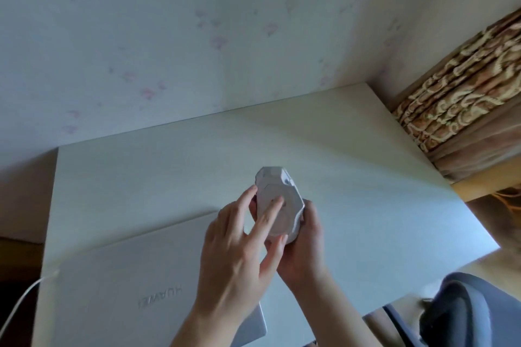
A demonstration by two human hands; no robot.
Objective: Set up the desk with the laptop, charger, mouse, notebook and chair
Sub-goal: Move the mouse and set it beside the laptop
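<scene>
A white angular mouse (277, 194) is held upside down above the white desk (366, 177). My right hand (303, 245) cups it from below and grips it. My left hand (239, 245) is over it, with fingertips touching its underside. A closed silver laptop (135, 290) lies flat at the desk's front left, partly under my left forearm. A white charger cable (25, 293) runs off the laptop's left side over the desk edge. The dark grey chair (462, 310) stands at the lower right. No notebook is in view.
The desk stands against a pale wall with faint pink marks (197, 36). A patterned brown curtain (465, 93) hangs at the right beyond the desk's edge. Floor shows at the far left.
</scene>
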